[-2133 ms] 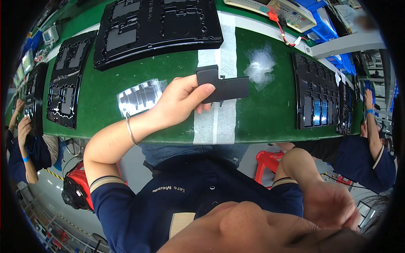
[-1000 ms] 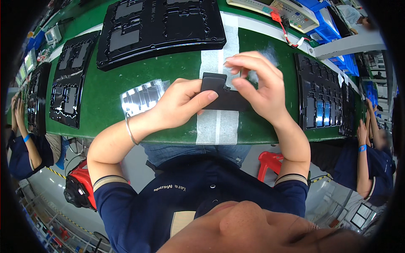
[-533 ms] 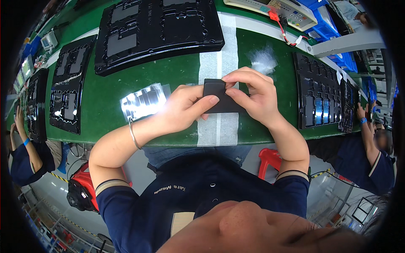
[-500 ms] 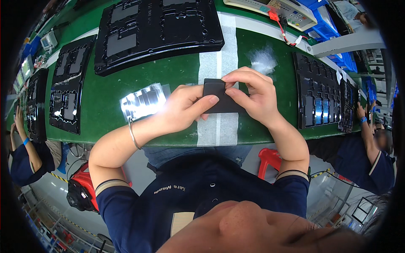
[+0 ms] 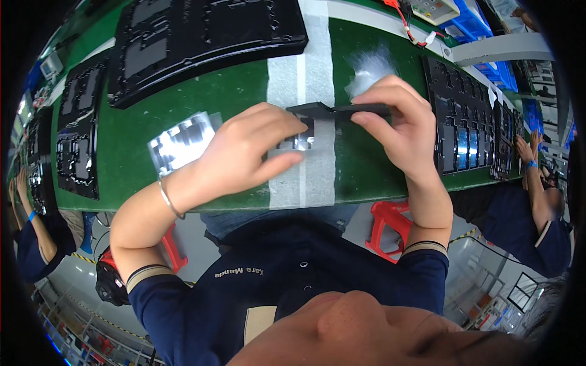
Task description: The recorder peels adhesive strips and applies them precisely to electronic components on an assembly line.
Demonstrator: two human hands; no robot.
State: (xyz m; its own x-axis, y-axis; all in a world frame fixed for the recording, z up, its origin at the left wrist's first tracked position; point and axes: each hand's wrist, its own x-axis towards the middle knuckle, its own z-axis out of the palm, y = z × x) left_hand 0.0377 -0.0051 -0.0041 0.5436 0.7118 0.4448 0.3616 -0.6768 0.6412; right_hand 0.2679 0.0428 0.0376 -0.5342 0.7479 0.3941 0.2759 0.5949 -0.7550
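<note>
Navy short-slv shirt (image 5: pixel 274 250), btm ctr of frame, w/ tan bands (image 5: pixel 152 273) at slv ends, round btns (image 5: pixel 303 265), light embroidered lettering (image 5: pixel 238 272) & tan patch (image 5: pixel 260 320) on chest. Blue jeans (image 5: pixel 320 219). Silver-col. bangle (image 5: pixel 168 198), L wrist. L hand (image 5: pixel 253 146) & R hand (image 5: pixel 406 125) bare.

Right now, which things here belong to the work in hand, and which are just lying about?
Seemingly in use:
black part, pinched in the right hand
shiny piece, by the left hand; held or not is unclear

Apparently just lying about, untouched:
clear film sheets, left
loose clear film, right
large black tray
</note>
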